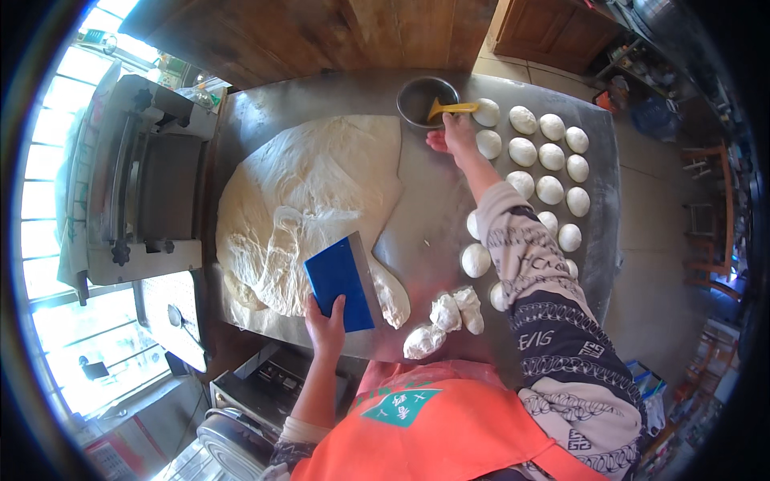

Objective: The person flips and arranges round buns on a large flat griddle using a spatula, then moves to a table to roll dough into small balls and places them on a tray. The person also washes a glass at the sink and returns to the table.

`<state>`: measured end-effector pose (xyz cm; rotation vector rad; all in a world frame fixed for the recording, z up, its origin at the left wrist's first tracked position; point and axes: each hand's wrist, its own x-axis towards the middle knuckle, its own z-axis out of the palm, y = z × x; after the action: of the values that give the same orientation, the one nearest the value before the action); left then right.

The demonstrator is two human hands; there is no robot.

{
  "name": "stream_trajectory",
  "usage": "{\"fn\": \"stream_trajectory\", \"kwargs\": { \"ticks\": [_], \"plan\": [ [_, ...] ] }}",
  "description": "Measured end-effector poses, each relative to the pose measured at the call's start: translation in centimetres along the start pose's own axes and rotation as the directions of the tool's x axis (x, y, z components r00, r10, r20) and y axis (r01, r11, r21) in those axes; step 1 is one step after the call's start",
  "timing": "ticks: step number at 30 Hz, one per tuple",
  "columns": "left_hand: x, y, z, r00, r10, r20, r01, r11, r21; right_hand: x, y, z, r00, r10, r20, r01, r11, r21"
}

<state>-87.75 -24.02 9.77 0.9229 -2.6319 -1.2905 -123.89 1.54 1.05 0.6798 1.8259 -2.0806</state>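
My left hand (326, 321) grips a dough scraper with a blue body (338, 287) and a straight metal blade. The scraper is tilted over the near edge of a large, spread mass of dough (325, 174). My right hand (455, 137) is at the near rim of a round metal bowl (415, 119), fingers apart. Its thumb meets the yellow handle (457, 108) of a tool resting in the bowl; whether it grips the handle is unclear. Rough dough pieces (424, 343) lie close to my apron. Smooth dough balls (551, 156) stand in rows on the right, some hidden by my sleeve.
The metal-topped table (421, 210) carries all the dough. A machine with rollers (162, 186) stands against its left side. Beyond the far edge is a wooden panel (337, 36). Metal pans (234, 442) sit at lower left, and a blue-rimmed bin (646, 382) is on the right.
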Motion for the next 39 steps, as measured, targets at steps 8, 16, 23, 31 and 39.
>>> {"fn": "stream_trajectory", "kwargs": {
  "ticks": [8, 16, 23, 31, 39],
  "plan": [
    [5.9, 1.3, -2.2, 0.789, 0.613, -0.038, -0.524, 0.704, 0.479, -17.8, 6.9, -12.3, 0.99, -0.139, -0.018, 0.136, 0.982, -0.129],
    [-0.2, -3.7, -8.1, 0.685, 0.524, 0.506, -0.719, 0.595, 0.359, -37.8, 16.8, -12.1, 0.969, -0.12, -0.217, 0.075, 0.976, -0.205],
    [-0.8, -17.9, -17.2, 0.996, 0.044, -0.082, -0.077, 0.884, -0.461, -43.1, 24.6, -6.0, 0.924, -0.313, -0.22, 0.182, 0.865, -0.467],
    [7.7, -38.4, -21.4, 0.751, -0.452, -0.482, 0.15, 0.827, -0.541, -47.8, 26.0, -2.4, 0.944, -0.295, -0.148, 0.203, 0.872, -0.445],
    [11.2, -37.2, -20.4, 0.827, -0.33, -0.454, 0.42, 0.901, 0.11, -47.7, 25.7, -3.7, 0.868, -0.457, -0.193, 0.259, 0.749, -0.61]
  ]
}}
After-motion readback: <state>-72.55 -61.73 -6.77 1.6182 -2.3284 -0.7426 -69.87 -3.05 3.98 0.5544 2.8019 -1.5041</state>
